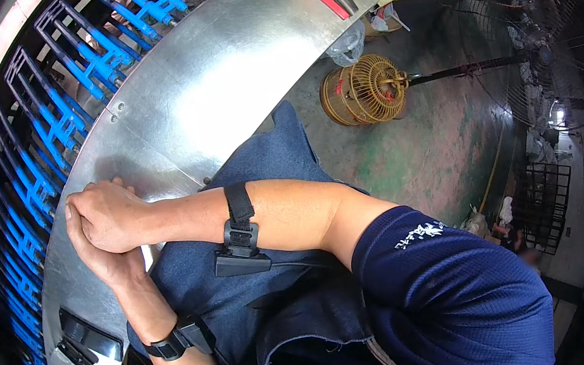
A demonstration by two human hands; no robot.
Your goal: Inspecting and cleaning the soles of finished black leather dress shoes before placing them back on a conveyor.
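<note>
My right hand (pixel 112 214) lies over my left hand (pixel 108 264), and the two are clasped together above the near edge of the shiny metal table (pixel 168 110). The right fingers are bent and closed, with a few fingertips showing at the far side. Along the outer side of the right hand the left fingers reach up, closed against it. No tool or part shows between them; the space inside the clasp is hidden. A black strap with a small box (pixel 242 254) sits on the right forearm, another strapped device (pixel 178 338) on the left wrist.
Blue and black metal frames (pixel 61 126) line the table's far side. Pliers with red handles (pixel 331 0) lie at its far right. A black-and-silver item (pixel 82 346) rests at the near left. On the floor stand a yellow round cage (pixel 363 90) and a large fan (pixel 543 54).
</note>
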